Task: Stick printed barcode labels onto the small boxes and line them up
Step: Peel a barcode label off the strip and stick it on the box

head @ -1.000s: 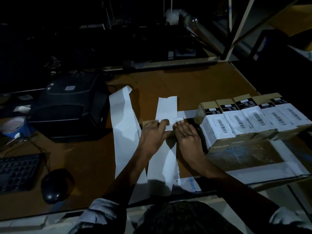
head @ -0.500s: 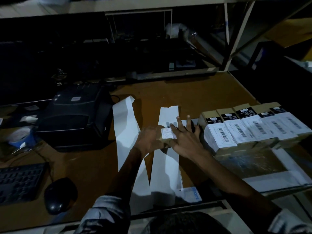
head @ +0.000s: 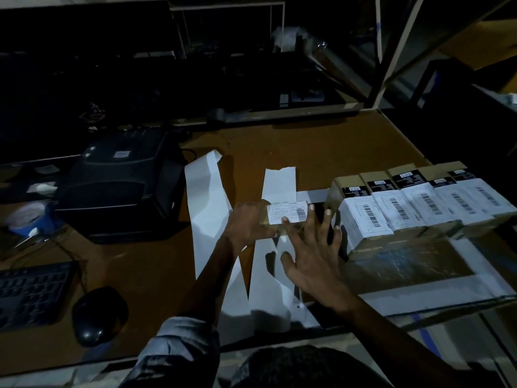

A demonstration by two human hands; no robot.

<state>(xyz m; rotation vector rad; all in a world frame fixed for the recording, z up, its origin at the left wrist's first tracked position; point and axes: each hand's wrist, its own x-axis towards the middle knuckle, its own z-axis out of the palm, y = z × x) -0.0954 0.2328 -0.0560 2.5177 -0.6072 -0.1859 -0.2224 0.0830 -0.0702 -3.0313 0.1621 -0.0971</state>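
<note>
The left hand (head: 250, 222) grips a small box (head: 275, 223) from its left side, fingers curled round it, on the brown table (head: 321, 152). A white printed label (head: 288, 212) lies on the box's top. The right hand (head: 316, 253) is spread flat, fingers straight, its index fingertip touching the label's near edge. Just right of that hand stands a row of labelled boxes (head: 419, 205), side by side, barcodes up. Under and behind both hands run two white strips of label backing (head: 208, 219). Further left of the left hand sit a dark label printer (head: 120, 183), a mouse (head: 98, 315) and a keyboard (head: 30, 295).
</note>
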